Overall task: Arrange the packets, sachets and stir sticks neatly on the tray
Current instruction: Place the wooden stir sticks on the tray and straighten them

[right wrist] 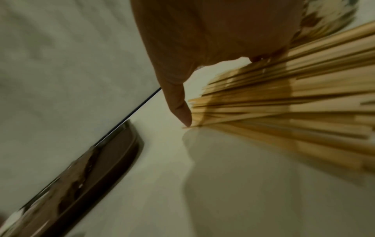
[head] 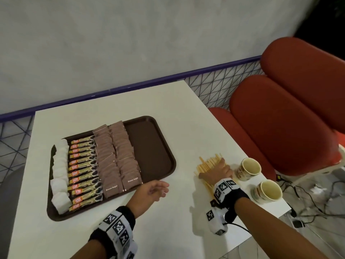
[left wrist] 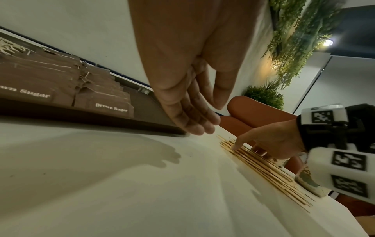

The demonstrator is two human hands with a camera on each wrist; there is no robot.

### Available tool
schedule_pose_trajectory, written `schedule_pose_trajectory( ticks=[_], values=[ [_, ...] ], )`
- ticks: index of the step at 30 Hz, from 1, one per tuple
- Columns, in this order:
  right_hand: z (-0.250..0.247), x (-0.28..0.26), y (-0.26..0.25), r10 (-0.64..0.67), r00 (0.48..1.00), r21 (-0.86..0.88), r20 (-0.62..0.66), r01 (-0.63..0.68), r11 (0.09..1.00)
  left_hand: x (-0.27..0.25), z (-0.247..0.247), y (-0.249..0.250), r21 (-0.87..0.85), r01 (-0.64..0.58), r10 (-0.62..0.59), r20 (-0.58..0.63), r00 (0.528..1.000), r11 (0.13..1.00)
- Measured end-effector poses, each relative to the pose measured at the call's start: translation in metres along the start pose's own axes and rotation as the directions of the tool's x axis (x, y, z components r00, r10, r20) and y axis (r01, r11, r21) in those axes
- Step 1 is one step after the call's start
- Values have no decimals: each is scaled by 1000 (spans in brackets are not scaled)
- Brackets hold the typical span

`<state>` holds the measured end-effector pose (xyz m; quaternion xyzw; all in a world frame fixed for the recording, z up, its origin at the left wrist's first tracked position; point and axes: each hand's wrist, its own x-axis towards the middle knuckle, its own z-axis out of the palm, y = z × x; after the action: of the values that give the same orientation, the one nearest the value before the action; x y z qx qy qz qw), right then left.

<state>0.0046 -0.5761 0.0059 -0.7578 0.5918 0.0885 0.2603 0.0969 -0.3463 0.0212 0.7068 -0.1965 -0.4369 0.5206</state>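
A brown tray (head: pixel 151 146) (left wrist: pixel 101 121) (right wrist: pixel 101 160) holds a column of white sachets (head: pixel 59 171), a column of coffee stick packets (head: pixel 84 169) and two columns of brown sugar packets (head: pixel 115 156) (left wrist: pixel 61 83); its right third is bare. A loose fan of wooden stir sticks (head: pixel 207 163) (left wrist: pixel 263 170) (right wrist: pixel 284 99) lies on the white table right of the tray. My right hand (head: pixel 212 169) (left wrist: pixel 263 139) (right wrist: pixel 202 48) rests on the sticks, fingers laid across them, thumb tip touching their near side. My left hand (head: pixel 157 187) (left wrist: pixel 205 117) hovers open just off the tray's near right corner, holding nothing.
Two paper cups (head: pixel 249 168) (head: pixel 268 191) stand close to the table's right edge, just right of the sticks. A red cushioned bench (head: pixel 280 118) is beyond that edge, with cables on the floor (head: pixel 308 202). Bare tabletop (head: pixel 177 212) lies between tray and sticks.
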Motion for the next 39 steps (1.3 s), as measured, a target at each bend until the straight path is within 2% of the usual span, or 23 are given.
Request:
schedule_pose_trajectory(
  ticks=[5, 8, 10, 13, 19, 23, 27, 31, 36, 39],
  values=[
    [1, -9, 13, -113, 992, -34, 55, 114, 993, -6, -4, 0, -45, -15, 14, -23, 1000, 999],
    [3, -14, 18, -145, 989, -229, -4, 141, 963, -7, -6, -2, -37, -11, 10, -29, 1000, 999],
    [6, -18, 19, -173, 985, -307, 9, 168, 937, -6, -5, -3, -20, -7, 7, -25, 1000, 1000],
    [11, -22, 15, -203, 977, -329, 68, 214, 920, -4, -4, -4, -21, -7, 7, -13, 1000, 1000],
    [17, -27, 9, -220, 976, -336, 2, 208, 919, -6, -2, -3, -8, -2, 2, -15, 1000, 1000],
    [19, -30, 12, -254, 966, -426, 36, 245, 871, -5, -4, -5, 3, -4, 4, -4, 1000, 1000],
    [23, -33, 8, -270, 961, -422, 56, 268, 866, -4, -3, -6, 2, 1, -1, -9, 1000, 1000],
    [27, -37, 5, -296, 952, -358, 79, 304, 883, -3, 6, -9, 78, 90, -95, 65, 993, 993],
    [30, -44, 5, -278, 956, -297, 89, 292, 909, 8, 33, -1, 183, 247, -278, 172, 945, 952],
    [34, -50, 6, -287, 954, -332, 85, 298, 895, 19, 45, 5, 280, 269, -329, 196, 924, 922]
  ],
)
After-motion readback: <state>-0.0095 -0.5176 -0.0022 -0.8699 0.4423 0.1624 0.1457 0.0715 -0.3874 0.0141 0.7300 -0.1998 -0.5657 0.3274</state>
